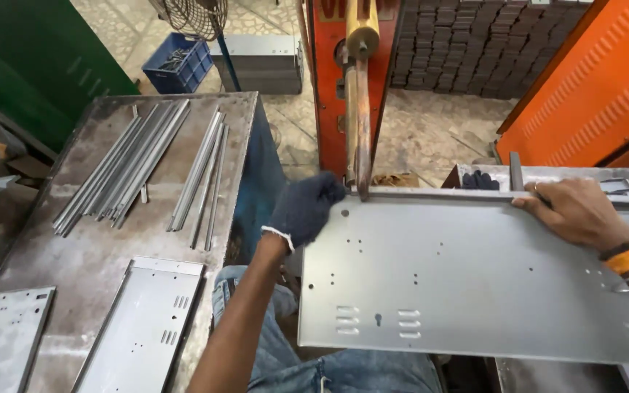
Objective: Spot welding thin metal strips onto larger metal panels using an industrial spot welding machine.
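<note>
A large grey sheet-metal panel [475,276] with punched holes and louvre slots lies flat in front of me. My left hand [306,209], in a dark knit glove, grips its far left corner. My bare right hand [576,211], with an orange band at the wrist, presses on a narrow metal strip [438,193] laid along the panel's far edge. The copper arms of a spot welder [362,109] come down onto that edge just right of my left hand.
A steel table [96,255] at left carries several long metal strips [132,167] and two more panels [143,327]. The orange welder body [329,87], an orange cabinet [591,87], a blue crate [176,64], stacked dark parts [467,44] and a spare glove [480,180] stand around.
</note>
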